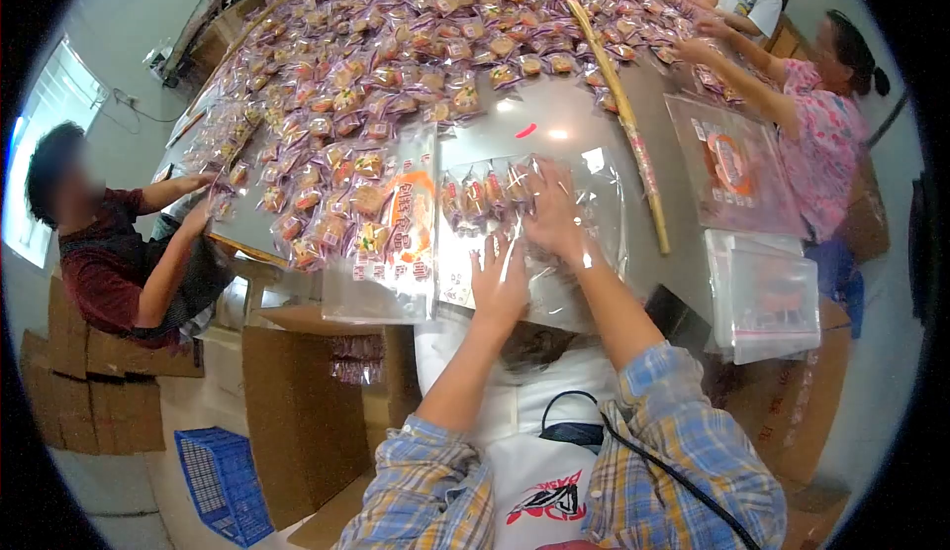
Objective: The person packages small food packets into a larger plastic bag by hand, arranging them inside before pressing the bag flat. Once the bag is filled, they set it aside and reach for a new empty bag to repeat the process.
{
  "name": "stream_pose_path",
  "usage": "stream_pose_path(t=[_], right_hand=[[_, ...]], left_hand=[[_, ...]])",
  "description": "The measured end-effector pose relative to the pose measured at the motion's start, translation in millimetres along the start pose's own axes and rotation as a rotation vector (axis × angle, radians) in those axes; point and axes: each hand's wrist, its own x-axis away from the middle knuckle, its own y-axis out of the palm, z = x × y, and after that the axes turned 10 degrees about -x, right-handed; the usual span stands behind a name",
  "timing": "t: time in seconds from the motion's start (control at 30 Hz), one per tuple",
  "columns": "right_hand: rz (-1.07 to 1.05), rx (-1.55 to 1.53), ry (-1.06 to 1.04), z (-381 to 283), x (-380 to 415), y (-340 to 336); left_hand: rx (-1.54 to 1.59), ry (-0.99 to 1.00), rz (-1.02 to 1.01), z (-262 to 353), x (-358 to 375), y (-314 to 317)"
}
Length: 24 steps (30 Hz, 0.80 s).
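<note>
Fingers (pixel 492 251) of your left hand (pixel 498 283) are spread, holding nothing, at the near side of the row of packets (pixel 473 197) on the worktop (pixel 683 278). Your right hand (pixel 555 213) lies over the clear bag (pixel 600 211) at their right end; I cannot tell if it grips.

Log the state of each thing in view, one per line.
Person's left hand: open, fingers spread
Person's right hand: open, palm down
Row of small shiny wrapped packets: side by side
Clear rectangular plastic bag: flat on the grey table; whether packets are inside is unclear
Large brown cardboard box: open, holding other packets
Long wooden-handled tool: lying on the table
Stack of clear printed plastic bags: flat, overhanging the table edge
Blue plastic basket: on floor
</note>
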Motion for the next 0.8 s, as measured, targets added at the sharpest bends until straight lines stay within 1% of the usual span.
stream_pose_path(t=[0.07, 0.1, 0.17, 0.2, 0.27, 0.3, 0.4, 0.47, 0.57, 0.6, 0.7, 0.8], right_hand=[[0.062, 0.033, 0.019, -3, 12, 0], [0.093, 0.048, 0.027, -10, 13, -3], [0.068, -0.112, 0.279, -21, 9, -8], [0.056, -0.191, 0.405, -26, 7, -12], [0.060, -0.052, 0.215, -11, 13, -8], [0.061, 0.018, 0.119, -9, 13, -8], [0.142, -0.004, 0.190, -11, 16, -5], [0.095, -0.004, 0.228, -13, 14, -5], [0.038, -0.014, 0.264, -5, 11, -1], [0.024, -0.016, 0.271, -7, 9, -2], [0.052, 0.134, 0.149, -23, 10, -3], [0.010, 0.208, -0.051, -34, 19, -10]], left_hand=[[0.053, -0.032, -0.064, 4, -1, -11], [-0.003, -0.017, -0.027, 3, 0, -5], [-0.117, 0.015, 0.052, 1, -1, 9], [-0.123, 0.015, 0.032, 2, -2, 3], [-0.136, 0.021, -0.012, 4, -1, -11], [-0.145, 0.032, -0.001, 2, 0, -7], [-0.139, 0.046, 0.037, -1, 1, -2], [-0.089, 0.036, 0.066, 0, 2, -9], [-0.143, 0.078, 0.129, -3, 1, -3], [-0.083, 0.073, 0.151, -3, 1, -4], [-0.130, 0.071, 0.143, -1, -1, -6], [-0.069, 0.068, 0.225, -2, -1, -2]])
